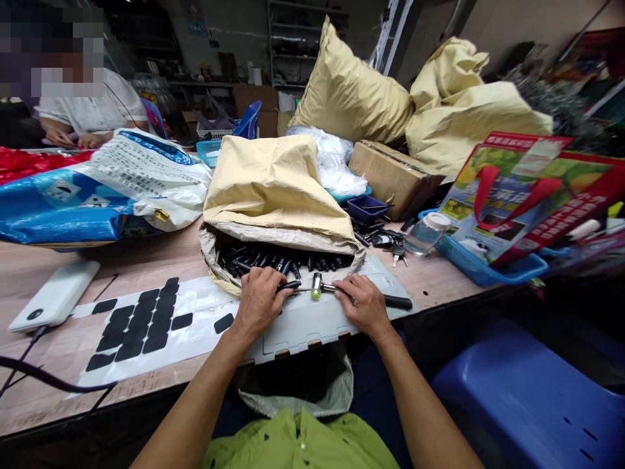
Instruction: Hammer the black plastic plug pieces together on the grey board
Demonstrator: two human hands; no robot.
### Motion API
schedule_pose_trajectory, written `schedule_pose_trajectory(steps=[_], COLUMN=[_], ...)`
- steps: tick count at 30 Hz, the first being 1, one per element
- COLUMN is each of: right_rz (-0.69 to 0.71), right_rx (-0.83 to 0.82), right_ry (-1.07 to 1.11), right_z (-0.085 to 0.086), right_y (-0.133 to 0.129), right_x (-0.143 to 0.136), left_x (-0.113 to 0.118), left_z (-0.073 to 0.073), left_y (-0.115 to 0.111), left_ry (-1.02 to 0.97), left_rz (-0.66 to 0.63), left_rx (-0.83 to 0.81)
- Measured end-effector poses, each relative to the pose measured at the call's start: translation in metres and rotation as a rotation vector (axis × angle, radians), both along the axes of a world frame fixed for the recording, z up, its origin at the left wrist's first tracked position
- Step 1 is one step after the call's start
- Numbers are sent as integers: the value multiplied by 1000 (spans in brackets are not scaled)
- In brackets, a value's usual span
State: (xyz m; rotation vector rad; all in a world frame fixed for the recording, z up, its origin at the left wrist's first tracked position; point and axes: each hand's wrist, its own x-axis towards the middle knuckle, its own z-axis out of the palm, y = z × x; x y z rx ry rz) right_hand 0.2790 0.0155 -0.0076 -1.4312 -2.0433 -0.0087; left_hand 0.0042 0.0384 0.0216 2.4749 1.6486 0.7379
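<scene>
Lies pinched at the table's near edge: a slim black part (289,284), held flat on the grey board (303,329) by the left hand (258,298), fingers curled closed over it with only the tip poking out to the right. Meets, just beside that tip, the head of a small hammer (317,286), gripped by the right hand (364,303), fingers wrapped shut around the shaft, the dark handle end sticking out past the palm.

Probably best done with short, light taps: keep the part pressed level against the board, keep the left fingertips back from the tip, and bring the head in square so nothing skids.

Looks smooth and hard on the part, rod-like and matte black. Shows a pale yellowish face and a bright metal collar on the hammer head. Seems stiff and slightly glossy on the board, notched along its front edge.

Opens just behind the hands: a tan paper sack (273,189), creased and soft, mouth full of similar black pieces (283,260). Spreads to the left: a white sheet (195,306) carrying rounded black pads (141,319).
</scene>
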Motion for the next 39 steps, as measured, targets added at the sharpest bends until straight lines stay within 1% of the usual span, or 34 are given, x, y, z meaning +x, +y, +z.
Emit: schedule_pose_trajectory(steps=[3,6,11,16,19,23,26,29,32,36,39], right_rz=[5,13,1,25,36,9,43,61,68,83,125], right_rx=[4,5,-5,-2,15,24,-10,-61,-107,-85,-92], right_ry=[-6,-18,-74,-154,-138,45,144,95,19,56,53], right_z=[1,1,0,1,10,30,40,41,41,48,50], right_y=[0,-1,1,3,-1,-18,-32,-42,-45,-45,-46], right_x=[0,-1,0,2,-2,-21,-37,-46,-48,-51,-57], left_x=[0,2,1,-2,-2,-1,-1,-1,0,0,-1], left_z=[1,-5,-16,-19,-19,-19,-18,-18,-17,-17,-19], left_y=[-16,-26,-23,-18,-18,-18,-19,-20,-20,-20,-19], left_ry=[-33,-58,-157,-240,-250,-256,-249,-249,-243,-245,-234], left_rz=[-83,-147,-154,-149,-141,-144,-151,-149,-143,-142,-135], left_rx=[-23,-91,-171,-220,-230,-234,-228,-224,-227,-225,-218])
